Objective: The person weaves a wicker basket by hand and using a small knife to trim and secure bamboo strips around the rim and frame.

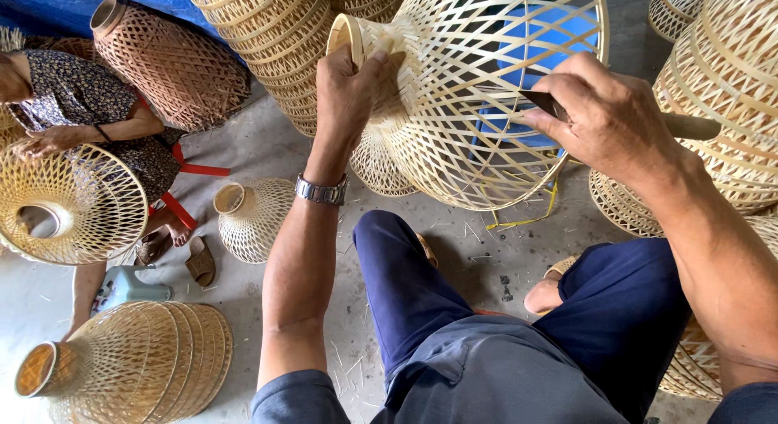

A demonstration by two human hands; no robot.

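The left hand (350,77) grips the narrow neck of a pale woven bamboo lampshade (478,108), with the fingers closed around the round rim at the far left of the shade. The right hand (604,116) is closed on a knife (545,104) with a wooden handle; the dark blade touches the open lattice of the lampshade on its right side. The lampshade is held in the air above the knees in blue trousers (413,286), tilted with its wide mouth toward the right. A metal wristwatch (322,190) sits on the left wrist. On the concrete floor (267,148) lies a small shade (251,217), and a stack of shades (130,363) rests near left. At far left another person (89,108) holds a wide shade (61,203).
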